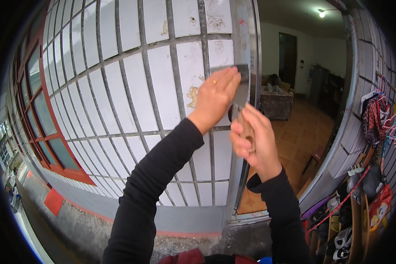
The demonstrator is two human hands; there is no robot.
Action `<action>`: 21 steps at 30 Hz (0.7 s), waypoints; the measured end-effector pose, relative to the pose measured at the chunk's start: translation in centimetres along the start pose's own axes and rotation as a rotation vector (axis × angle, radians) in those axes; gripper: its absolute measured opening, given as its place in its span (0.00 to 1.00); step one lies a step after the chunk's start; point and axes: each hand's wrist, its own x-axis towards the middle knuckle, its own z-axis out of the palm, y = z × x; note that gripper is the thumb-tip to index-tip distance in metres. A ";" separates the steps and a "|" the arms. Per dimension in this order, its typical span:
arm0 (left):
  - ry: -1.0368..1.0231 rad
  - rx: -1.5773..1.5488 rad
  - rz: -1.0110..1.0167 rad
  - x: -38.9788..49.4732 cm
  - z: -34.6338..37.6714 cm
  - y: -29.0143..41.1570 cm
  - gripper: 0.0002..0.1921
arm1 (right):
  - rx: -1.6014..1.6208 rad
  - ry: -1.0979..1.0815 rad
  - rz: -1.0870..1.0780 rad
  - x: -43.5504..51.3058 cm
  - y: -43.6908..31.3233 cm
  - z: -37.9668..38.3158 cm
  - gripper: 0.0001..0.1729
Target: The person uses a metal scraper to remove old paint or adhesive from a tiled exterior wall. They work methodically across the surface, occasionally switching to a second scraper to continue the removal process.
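My right hand (pixel 255 140) grips the wooden handle of a wide metal scraper (pixel 242 84), its blade pointing up against the wall edge beside the door frame. My left hand (pixel 216 95), with a ring on one finger, lies with its fingertips over the blade; its palm side is hidden. Behind the hands is a wall of white rectangular tiles (pixel 161 85) with dark joints. A tan residue patch (pixel 192 97) shows on a tile just left of my left hand. Dark smears (pixel 216 22) mark a tile higher up.
An open doorway (pixel 293 132) on the right shows a room with a covered table (pixel 275 105). A red-framed window (pixel 57 138) is at left. A shoe rack (pixel 359 211) and hanging clothes (pixel 376 115) stand at right. A red sheet (pixel 53 202) lies at lower left.
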 end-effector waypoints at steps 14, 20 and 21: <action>-0.007 0.051 -0.185 1.8 0.8 -2.4 0.13 | 0.052 -0.220 -0.211 1.4 -1.4 1.7 0.06; 0.085 0.025 -0.013 0.4 0.6 -1.2 0.12 | 0.021 -0.024 -0.002 0.4 -0.3 1.4 0.06; 0.031 0.023 -0.079 0.2 0.5 -1.0 0.13 | 0.033 -0.094 -0.061 0.2 0.0 1.2 0.06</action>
